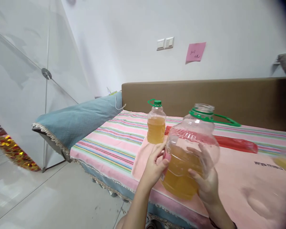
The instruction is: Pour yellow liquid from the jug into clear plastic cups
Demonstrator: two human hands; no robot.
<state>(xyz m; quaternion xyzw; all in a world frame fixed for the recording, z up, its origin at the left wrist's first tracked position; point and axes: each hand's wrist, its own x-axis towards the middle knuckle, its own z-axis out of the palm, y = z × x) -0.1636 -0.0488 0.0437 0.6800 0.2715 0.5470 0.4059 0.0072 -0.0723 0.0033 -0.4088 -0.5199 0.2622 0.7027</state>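
Note:
I hold a large clear plastic jug [189, 149] with both hands, tilted a little above the bed. It is about half full of amber liquid, has no cap on its mouth, and carries a green handle ring at the neck. My left hand [154, 165] grips its left side by a pink label. My right hand [206, 181] cups its lower right side. A smaller bottle [156, 122] with a green cap and the same amber liquid stands upright just behind, on a pink cloth [143, 156].
The bed has a striped pink sheet [114, 140], a brown headboard [205, 95] and a blue pillow [78, 121] at its left end. A red plastic bag [235, 143] lies behind the jug. Grey tiled floor [50, 197] spreads to the left.

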